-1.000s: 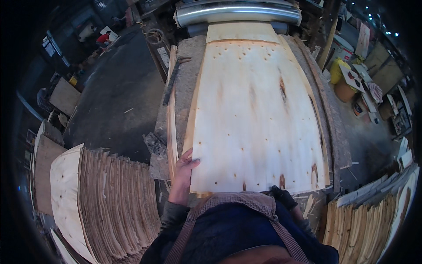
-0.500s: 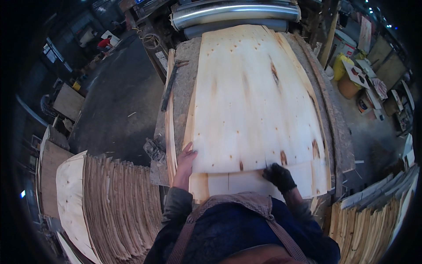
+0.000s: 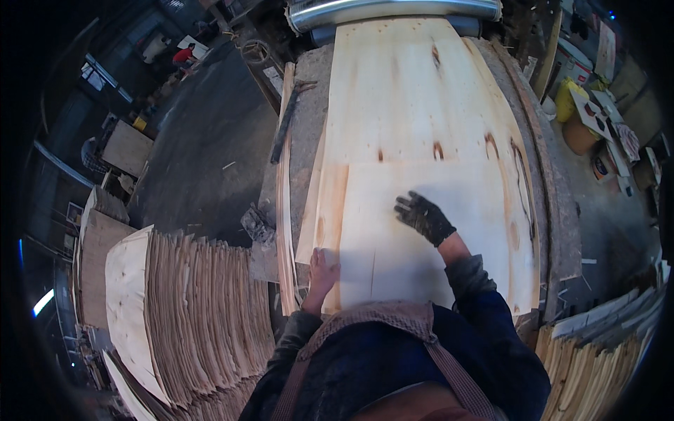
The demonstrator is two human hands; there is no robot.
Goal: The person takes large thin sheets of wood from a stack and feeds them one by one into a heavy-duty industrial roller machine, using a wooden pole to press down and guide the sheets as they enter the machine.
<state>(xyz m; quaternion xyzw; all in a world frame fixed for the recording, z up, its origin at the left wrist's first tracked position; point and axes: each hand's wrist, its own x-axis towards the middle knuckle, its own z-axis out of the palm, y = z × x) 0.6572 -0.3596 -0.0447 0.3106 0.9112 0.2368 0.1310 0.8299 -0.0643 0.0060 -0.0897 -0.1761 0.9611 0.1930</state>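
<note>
A pale wood veneer sheet [image 3: 393,91] with brown knots stretches away from me, its far end at the shiny metal roller [image 3: 397,10]. Below its near edge a second veneer sheet [image 3: 421,186] lies bare in front of me. My right hand [image 3: 426,219], in a black glove, is over the middle of this lower sheet with its fingers stretched out, holding nothing. Whether it touches the wood I cannot tell. My bare left hand [image 3: 324,276] rests by the sheet's near left edge, fingers apart.
A dark hammer-like tool [image 3: 286,126] lies along the table's left side, beside narrow wood strips [image 3: 283,210]. Tall veneer stacks stand at left [image 3: 203,309] and right [image 3: 597,358]. A person in red [image 3: 184,56] bends down far off at left. Buckets and a yellow bag [image 3: 570,98] are at right.
The upper veneer sheet has slid away toward the roller, baring the sheet beneath. My right hand has left its near edge and moved forward, fingers spreading. My left hand sits slightly nearer me.
</note>
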